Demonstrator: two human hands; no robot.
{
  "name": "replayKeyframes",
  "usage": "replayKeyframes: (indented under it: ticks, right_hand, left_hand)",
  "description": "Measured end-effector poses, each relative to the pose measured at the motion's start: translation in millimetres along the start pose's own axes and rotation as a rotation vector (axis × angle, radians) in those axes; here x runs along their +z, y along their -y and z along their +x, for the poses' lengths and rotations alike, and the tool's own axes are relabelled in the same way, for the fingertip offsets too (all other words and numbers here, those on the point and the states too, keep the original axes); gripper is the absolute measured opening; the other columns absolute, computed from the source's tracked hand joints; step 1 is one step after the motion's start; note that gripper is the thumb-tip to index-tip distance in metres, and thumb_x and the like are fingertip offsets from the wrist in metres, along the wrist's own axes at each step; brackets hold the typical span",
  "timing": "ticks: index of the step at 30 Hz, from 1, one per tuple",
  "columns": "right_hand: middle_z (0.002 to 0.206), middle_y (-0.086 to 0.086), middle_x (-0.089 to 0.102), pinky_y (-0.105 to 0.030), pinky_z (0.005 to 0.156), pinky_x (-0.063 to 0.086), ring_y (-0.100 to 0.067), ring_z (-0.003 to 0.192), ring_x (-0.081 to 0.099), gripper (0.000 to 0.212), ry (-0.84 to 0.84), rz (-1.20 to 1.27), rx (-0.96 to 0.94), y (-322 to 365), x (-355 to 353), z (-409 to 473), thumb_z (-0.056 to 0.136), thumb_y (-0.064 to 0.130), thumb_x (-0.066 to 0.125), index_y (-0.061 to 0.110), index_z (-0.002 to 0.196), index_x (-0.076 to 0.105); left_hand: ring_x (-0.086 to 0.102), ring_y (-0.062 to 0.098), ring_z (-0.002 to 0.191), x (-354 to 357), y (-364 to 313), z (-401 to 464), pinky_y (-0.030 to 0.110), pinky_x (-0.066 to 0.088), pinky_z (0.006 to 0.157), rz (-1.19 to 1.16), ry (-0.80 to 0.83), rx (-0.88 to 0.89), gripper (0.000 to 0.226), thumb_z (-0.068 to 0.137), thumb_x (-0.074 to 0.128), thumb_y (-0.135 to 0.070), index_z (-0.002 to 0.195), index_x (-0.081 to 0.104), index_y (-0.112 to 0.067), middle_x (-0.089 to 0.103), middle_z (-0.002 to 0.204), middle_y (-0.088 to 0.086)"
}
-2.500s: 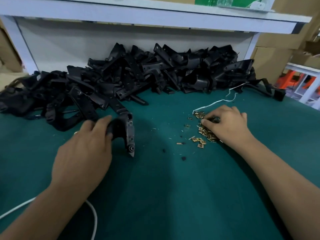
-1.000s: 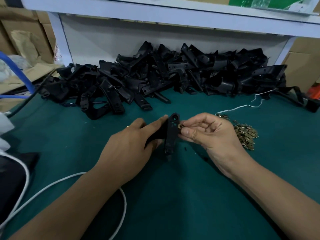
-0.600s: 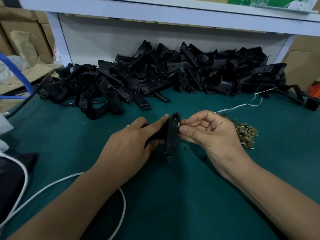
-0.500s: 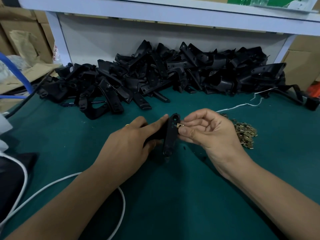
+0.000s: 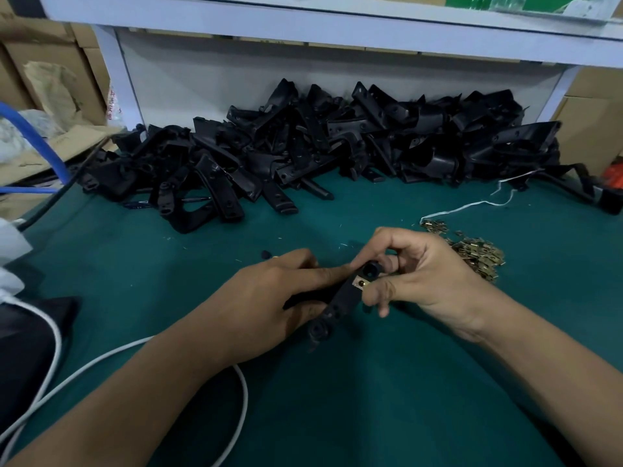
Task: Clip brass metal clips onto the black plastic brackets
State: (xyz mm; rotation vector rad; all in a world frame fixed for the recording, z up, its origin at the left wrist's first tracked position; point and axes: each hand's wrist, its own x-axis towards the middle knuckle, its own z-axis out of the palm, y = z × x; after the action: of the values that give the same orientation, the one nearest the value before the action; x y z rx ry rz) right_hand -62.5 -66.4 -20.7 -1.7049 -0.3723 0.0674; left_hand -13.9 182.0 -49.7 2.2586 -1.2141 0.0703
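My left hand [image 5: 269, 298] grips a black plastic bracket [image 5: 340, 298] just above the green table, tilted with its upper end to the right. A brass clip [image 5: 359, 284] sits on the bracket's edge near that upper end. My right hand [image 5: 418, 278] curls round the bracket's top, thumb and fingers pressing at the clip. A heap of loose brass clips [image 5: 475, 254] lies on the mat just right of my right hand. Many black brackets [image 5: 320, 146] are piled along the back of the table.
A white cable [image 5: 202, 345] loops across the green mat [image 5: 337, 399] under my left forearm. A white string [image 5: 472, 205] trails from the clip heap. A blue hose [image 5: 30, 136] and cardboard [image 5: 50, 79] stand at the left; a white shelf [image 5: 337, 18] overhangs the back.
The bracket has tilted from upright to slanting right. The brass clip now sits on its edge, and my right hand has closed over the bracket's top end.
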Motion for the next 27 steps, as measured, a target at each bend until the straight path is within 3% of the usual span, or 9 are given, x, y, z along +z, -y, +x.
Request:
replayKeyframes:
  ticks: [5,8,10,15,19,24,27]
  right_hand:
    - [0.080,-0.010,0.053,-0.036,0.068,0.061,-0.023,0.071,0.059,0.030,-0.086,-0.043,-0.050,-6.3,-6.0,5.4,0.077,0.011,0.087,0.007,0.102,0.072]
    - [0.078,-0.005,0.057,-0.030,0.068,0.050,-0.014,0.069,0.056,0.020,-0.461,-0.351,-0.060,-10.1,-37.0,6.4,0.095,0.036,0.073,0.016,0.094,0.069]
    - [0.083,0.006,0.063,-0.030,0.075,0.047,-0.010,0.078,0.059,0.013,-0.638,-0.703,-0.025,-17.0,-64.1,2.5,0.101,0.033,0.066,0.024,0.093,0.073]
    - [0.113,0.003,0.066,-0.037,0.101,0.043,-0.021,0.116,0.053,0.021,-0.508,-1.068,0.045,-41.0,-87.1,4.1,0.103,0.024,0.063,0.025,0.119,0.077]
    - [0.116,0.003,0.067,-0.041,0.097,0.045,-0.025,0.116,0.053,0.021,-0.491,-1.214,0.071,-46.8,-83.7,14.6,0.103,0.023,0.064,0.025,0.118,0.078]
    - [0.132,0.007,0.066,-0.049,0.103,0.043,-0.024,0.123,0.051,0.018,-0.477,-1.254,0.109,-45.1,-84.0,17.5,0.102,0.019,0.065,0.023,0.114,0.078]
    - [0.119,0.007,0.071,-0.048,0.102,0.043,-0.023,0.118,0.055,0.016,-0.507,-1.206,0.068,-42.7,-80.9,16.3,0.102,0.019,0.063,0.023,0.109,0.076]
  left_hand:
    - [0.054,0.006,0.089,2.9,3.1,1.1,0.036,0.051,0.073,0.070,-0.065,-0.036,0.061,0.101,0.054,-0.038,0.147,0.026,-0.068,0.046,0.106,-0.021]
    - [0.054,0.004,0.088,5.0,3.7,3.1,0.028,0.049,0.071,0.101,-0.162,-0.117,0.062,0.093,0.043,-0.052,0.146,0.017,-0.071,0.046,0.107,-0.023]
    - [0.054,0.005,0.091,5.2,5.3,2.9,0.031,0.052,0.074,0.120,-0.206,-0.172,0.062,0.089,0.039,-0.056,0.143,0.012,-0.072,0.047,0.110,-0.022]
    - [0.053,0.005,0.091,8.0,6.2,3.3,0.032,0.053,0.075,0.168,-0.209,-0.237,0.063,0.093,0.046,-0.054,0.146,0.016,-0.069,0.047,0.108,-0.022]
    - [0.054,0.007,0.094,8.2,6.9,3.4,0.033,0.054,0.078,0.181,-0.200,-0.254,0.063,0.095,0.048,-0.052,0.148,0.018,-0.066,0.048,0.110,-0.021]
    - [0.053,0.008,0.094,8.5,5.6,2.9,0.034,0.054,0.078,0.197,-0.192,-0.265,0.062,0.094,0.044,-0.056,0.148,0.016,-0.067,0.047,0.111,-0.020]
    - [0.054,0.008,0.094,7.8,4.3,2.9,0.034,0.054,0.077,0.195,-0.194,-0.278,0.062,0.092,0.042,-0.057,0.148,0.017,-0.066,0.048,0.110,-0.020]
